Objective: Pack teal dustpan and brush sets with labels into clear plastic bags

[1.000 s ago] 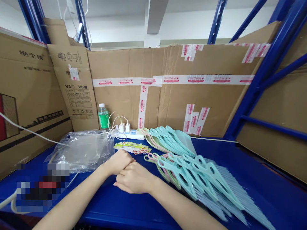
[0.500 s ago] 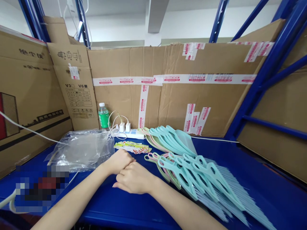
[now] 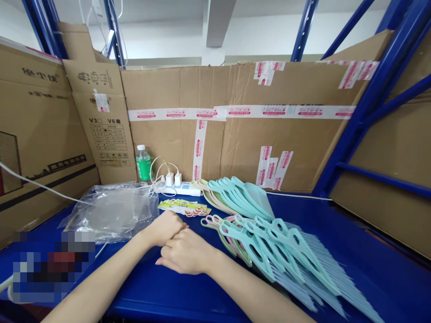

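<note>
My left hand and my right hand rest against each other above the blue shelf. Both are closed with fingers curled in, the right one nearer to me and partly over the left; no object shows in either. Just beyond them lie green and white packets. To their right are several teal brushes with pale bristles, with pink and green ones among them. Behind the brushes sits a stack of teal dustpans, with pink and green ones at its left.
Clear plastic bags lie at the left. A green bottle and a power strip with white plugs stand at the back. Cardboard walls and blue posts surround the shelf. A pixelated patch covers the front left.
The whole view has shifted slightly, so the background sits a little further left. My hands stay pressed together in the same closed pose.
</note>
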Available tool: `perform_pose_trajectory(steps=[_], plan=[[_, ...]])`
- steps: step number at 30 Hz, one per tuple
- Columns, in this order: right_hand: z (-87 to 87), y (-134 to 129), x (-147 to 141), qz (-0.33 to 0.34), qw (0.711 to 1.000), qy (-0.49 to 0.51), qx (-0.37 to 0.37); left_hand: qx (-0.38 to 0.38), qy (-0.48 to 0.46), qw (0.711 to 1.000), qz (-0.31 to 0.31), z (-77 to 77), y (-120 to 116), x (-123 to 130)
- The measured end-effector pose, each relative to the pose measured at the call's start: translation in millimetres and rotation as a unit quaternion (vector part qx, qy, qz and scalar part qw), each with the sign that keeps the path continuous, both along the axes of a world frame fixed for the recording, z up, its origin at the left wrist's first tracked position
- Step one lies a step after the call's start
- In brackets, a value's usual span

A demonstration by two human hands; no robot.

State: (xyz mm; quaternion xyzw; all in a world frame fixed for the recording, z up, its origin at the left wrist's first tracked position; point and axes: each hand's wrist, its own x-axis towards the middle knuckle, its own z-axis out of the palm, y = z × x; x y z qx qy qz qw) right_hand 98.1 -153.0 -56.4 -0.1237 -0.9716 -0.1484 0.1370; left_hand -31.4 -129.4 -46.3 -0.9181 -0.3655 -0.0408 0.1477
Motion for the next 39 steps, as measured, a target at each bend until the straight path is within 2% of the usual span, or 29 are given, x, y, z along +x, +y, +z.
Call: perform_pose_trajectory(steps=[10,18,27,35,39], plan=[[3.2,0.6,3.2,0.005,0.999,-0.044,0.001,0.007,-0.028,0.999,-0.018,-2.4,1.4,-2.2],[-2.9,0.8,-1.6,0.003,1.0,0.012,-0.014,0.004,-0.026,0.999,-0.021,-2.9,0.6,-1.9],[2.7,0.8,3.4,-0.004,0.998,-0.058,-0.007,0.007,-0.01,1.0,-0.005,-3.2,0.5,-0.7],[-0.5,-0.5,-1.1,0.004,1.0,0.002,-0.009,-0.01,-0.021,1.0,-0.012,-2.2,-0.4,-0.8],[-0.7,0.3,-1.4,0.003,1.0,-0.005,-0.006,-0.013,-0.029,0.999,-0.012,-1.8,-1.1,-0.9]])
